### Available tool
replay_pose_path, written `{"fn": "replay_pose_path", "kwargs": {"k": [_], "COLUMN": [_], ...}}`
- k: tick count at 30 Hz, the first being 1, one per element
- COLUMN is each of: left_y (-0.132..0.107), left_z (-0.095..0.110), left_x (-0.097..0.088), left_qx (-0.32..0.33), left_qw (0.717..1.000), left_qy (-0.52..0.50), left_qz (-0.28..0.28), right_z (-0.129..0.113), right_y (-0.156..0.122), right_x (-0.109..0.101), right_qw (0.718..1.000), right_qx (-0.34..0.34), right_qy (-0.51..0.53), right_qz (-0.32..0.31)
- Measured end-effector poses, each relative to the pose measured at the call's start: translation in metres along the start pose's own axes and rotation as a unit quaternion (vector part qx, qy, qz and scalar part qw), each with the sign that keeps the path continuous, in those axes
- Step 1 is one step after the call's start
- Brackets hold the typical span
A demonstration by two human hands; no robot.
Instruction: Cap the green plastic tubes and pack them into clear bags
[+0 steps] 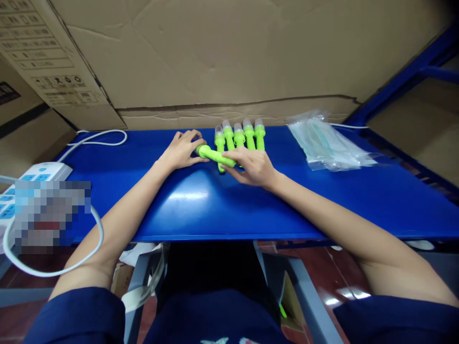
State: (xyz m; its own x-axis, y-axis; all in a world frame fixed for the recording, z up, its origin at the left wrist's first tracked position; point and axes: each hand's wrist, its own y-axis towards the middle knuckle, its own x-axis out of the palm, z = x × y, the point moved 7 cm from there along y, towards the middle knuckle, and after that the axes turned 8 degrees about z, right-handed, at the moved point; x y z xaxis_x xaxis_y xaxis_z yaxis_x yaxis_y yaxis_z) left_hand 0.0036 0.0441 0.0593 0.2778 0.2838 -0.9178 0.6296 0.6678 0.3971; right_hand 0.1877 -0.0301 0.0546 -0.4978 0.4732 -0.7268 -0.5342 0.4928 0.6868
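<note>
Several bright green tube-shaped items (239,136) with clear caps lie side by side near the back of the blue table (201,205). One more green item (213,155) lies crosswise in front of them. My left hand (182,150) touches its left end with the fingertips. My right hand (253,167) grips its right end between thumb and fingers.
A pile of clear plastic bags (328,143) lies at the back right of the table. A white power strip (32,184) with a looping white cable (96,138) sits at the left edge. Large cardboard boxes (229,57) stand right behind the table.
</note>
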Motion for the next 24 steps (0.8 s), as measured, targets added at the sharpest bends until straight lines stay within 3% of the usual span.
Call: {"fn": "replay_pose_path", "kwargs": {"k": [3,6,8,24], "left_y": [-0.001,-0.001,-0.001,0.001], "left_z": [0.002,0.004,0.005,-0.008], "left_x": [0.004,0.006,0.008,0.034], "left_qx": [0.000,-0.013,-0.018,-0.009], "left_qw": [1.000,0.999,0.999,0.974], "left_qy": [-0.002,-0.005,-0.015,-0.219], "left_qz": [-0.019,-0.030,-0.039,-0.060], "right_z": [-0.026,-0.049,-0.057,-0.058], "right_y": [-0.002,-0.007,-0.009,-0.009], "right_x": [0.004,-0.003,-0.005,0.003], "right_qw": [0.994,0.971,0.960,0.966], "right_qx": [-0.106,-0.221,-0.252,-0.241], "right_qy": [-0.001,-0.016,-0.025,-0.027], "right_qz": [0.009,0.089,0.118,0.085]}}
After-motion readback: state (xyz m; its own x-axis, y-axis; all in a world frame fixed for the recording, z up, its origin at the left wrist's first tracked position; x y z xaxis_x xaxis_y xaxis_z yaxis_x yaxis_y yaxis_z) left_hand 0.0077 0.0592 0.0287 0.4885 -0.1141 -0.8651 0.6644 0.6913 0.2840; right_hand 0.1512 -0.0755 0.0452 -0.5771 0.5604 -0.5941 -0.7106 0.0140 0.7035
